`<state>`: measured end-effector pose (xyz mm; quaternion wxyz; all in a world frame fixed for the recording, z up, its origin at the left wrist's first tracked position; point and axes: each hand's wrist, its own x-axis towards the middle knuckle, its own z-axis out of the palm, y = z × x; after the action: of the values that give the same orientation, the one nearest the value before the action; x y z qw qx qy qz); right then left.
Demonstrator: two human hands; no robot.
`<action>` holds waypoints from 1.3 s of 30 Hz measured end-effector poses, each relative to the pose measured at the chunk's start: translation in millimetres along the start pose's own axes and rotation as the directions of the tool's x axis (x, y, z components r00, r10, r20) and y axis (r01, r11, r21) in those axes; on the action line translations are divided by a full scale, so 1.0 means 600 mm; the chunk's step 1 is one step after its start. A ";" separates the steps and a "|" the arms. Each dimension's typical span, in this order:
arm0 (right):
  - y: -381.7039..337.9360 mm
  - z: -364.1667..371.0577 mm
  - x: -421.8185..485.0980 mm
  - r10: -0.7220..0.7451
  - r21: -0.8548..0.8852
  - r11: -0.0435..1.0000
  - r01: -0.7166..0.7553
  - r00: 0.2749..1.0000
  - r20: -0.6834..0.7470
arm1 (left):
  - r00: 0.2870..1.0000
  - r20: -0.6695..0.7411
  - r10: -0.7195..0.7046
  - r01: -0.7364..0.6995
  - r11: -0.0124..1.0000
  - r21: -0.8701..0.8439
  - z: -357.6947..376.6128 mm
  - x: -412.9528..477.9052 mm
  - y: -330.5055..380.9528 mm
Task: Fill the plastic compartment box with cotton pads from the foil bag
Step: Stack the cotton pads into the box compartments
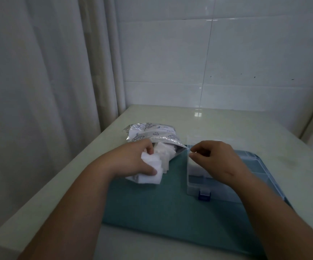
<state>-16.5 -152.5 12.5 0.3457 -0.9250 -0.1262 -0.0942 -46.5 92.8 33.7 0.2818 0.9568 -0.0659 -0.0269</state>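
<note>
- Some cotton pads [151, 175] are gripped by the left hand [131, 162] at the foil bag [157, 135].
- The box [197, 186] edge is pinched by the right hand [213, 156].
- Bag writing cannot be read.

The right hand [213, 156] covered most of the compartment box [197, 184], hiding much of its contents. The left hand [131, 160] hid the foil bag's [157, 135] mouth and part of the cotton pads [150, 177]. The bag's print was too small to read.
</note>
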 end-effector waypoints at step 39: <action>0.036 -0.065 0.020 0.315 0.803 0.548 -0.234 0.947 0.062 | 0.991 -0.096 0.091 -0.124 0.377 -0.918 0.104 0.114 0.086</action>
<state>-2.2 -192.0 31.7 0.7395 -0.6729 0.0069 -0.0136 10.0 6.5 8.2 0.7670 0.6337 -0.0976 -0.0265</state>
